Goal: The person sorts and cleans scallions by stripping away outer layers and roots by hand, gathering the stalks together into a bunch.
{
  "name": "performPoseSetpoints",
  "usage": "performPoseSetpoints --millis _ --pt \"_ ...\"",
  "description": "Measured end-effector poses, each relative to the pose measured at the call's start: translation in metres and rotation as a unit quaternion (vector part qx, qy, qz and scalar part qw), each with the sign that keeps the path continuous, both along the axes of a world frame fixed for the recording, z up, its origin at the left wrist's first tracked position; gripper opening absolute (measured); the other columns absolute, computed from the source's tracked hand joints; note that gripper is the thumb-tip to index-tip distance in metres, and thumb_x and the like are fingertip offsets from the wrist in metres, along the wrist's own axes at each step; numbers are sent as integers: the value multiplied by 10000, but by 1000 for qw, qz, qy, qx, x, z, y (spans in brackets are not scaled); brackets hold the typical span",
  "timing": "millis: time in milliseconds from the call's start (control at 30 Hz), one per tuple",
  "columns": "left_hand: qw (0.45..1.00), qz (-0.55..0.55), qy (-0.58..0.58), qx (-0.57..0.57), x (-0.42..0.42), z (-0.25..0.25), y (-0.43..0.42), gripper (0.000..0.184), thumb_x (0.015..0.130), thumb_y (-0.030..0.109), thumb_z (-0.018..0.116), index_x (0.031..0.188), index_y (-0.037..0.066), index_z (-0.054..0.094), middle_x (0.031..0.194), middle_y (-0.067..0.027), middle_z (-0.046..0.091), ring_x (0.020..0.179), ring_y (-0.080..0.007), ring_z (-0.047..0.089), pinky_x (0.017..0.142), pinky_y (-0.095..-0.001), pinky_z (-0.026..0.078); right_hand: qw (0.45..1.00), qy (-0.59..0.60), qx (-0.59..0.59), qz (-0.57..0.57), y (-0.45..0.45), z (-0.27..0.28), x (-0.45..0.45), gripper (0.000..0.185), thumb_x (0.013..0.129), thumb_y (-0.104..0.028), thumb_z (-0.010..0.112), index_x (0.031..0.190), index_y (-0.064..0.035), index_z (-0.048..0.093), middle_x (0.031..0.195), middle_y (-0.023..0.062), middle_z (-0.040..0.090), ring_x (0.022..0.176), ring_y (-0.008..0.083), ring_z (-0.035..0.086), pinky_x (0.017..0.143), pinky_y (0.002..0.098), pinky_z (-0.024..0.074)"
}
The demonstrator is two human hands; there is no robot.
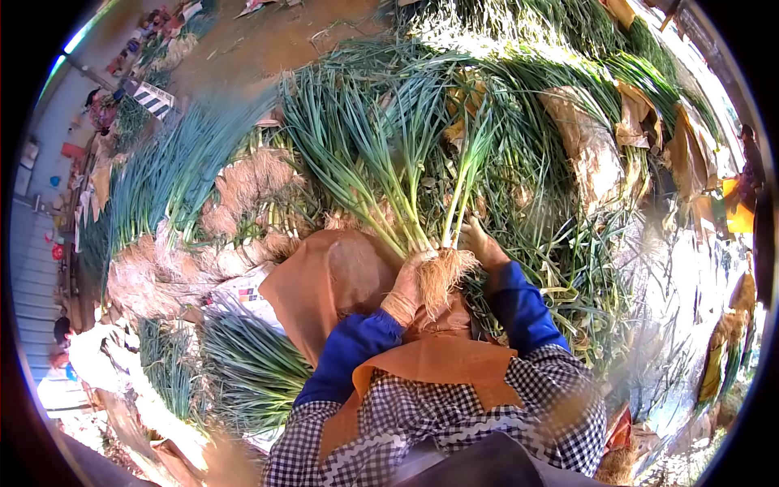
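My left hand (pixel 408 282) is wrapped around the lower stalks of a bunch of green onions (pixel 414 207), just above their roots. The pale, stringy roots (pixel 443 276) hang down beside that hand, and the long green leaves fan out away from me. On the other side, my right hand (pixel 482 245) is closed against the bright green stalks at the bunch's right edge. Its fingertips are partly hidden, so the exact grip is hard to make out. An orange-brown cloth (pixel 341 272) lies over my lap below the hands.
Piles of green onions (pixel 174 166) with matted roots (pixel 256 191) lie at left and ahead. Another heap (pixel 251 357) is at lower left, near printed paper (pixel 247 296). Loose leaves (pixel 560 252) cover the right, beside brown wrapping (pixel 584 146) and silvery sheeting (pixel 669 300). People are far left.
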State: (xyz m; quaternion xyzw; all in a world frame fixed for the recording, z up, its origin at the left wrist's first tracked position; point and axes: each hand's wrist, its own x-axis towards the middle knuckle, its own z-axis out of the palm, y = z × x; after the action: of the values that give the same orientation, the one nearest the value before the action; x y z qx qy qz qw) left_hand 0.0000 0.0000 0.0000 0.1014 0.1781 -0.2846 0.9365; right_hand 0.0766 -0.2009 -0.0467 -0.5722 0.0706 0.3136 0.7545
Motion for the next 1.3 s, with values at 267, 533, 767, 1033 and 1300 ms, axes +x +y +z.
performPoseSetpoints --millis 267,533,767,1033,1300 --pt "962 -67 -88 249 3 19 -25 144 779 35 608 921 22 593 825 -54 627 761 -189 611 720 -315 513 787 -328 -521 -27 50 86 -3 385 880 -418 491 801 -51 579 724 204 603 718 390 583 660 466 451" --pt "983 -5 -6 183 0 11 -31 217 767 70 612 976 20 585 892 -102 624 810 -229 609 757 -344 519 980 -55 -22 -191 34 32 -8 207 900 -269 544 897 -64 565 618 -40 500 520 77 458 472 202 380" --pt "999 33 -16 15 -6 71 0 393 775 54 582 1157 28 489 1096 -112 567 889 -231 591 794 -352 528 965 -30 -105 -241 -12 88 -3 215 924 -262 503 785 -98 514 577 -29 458 484 57 432 418 191 418" --pt "999 26 -34 -26 -1 74 13 303 756 88 625 1044 26 553 1066 -85 570 916 -209 578 886 -377 482 994 -109 -7 16 47 19 39 472 919 -413 478 1113 7 571 933 126 637 832 240 604 763 338 472" --pt "963 235 -135 1 6 143 105 380 798 99 550 1168 29 496 1039 -130 549 937 -259 549 894 -392 475 906 -126 -403 34 138 -37 133 565 795 -517 584 964 19 641 940 245 628 938 376 589 841 415 437"
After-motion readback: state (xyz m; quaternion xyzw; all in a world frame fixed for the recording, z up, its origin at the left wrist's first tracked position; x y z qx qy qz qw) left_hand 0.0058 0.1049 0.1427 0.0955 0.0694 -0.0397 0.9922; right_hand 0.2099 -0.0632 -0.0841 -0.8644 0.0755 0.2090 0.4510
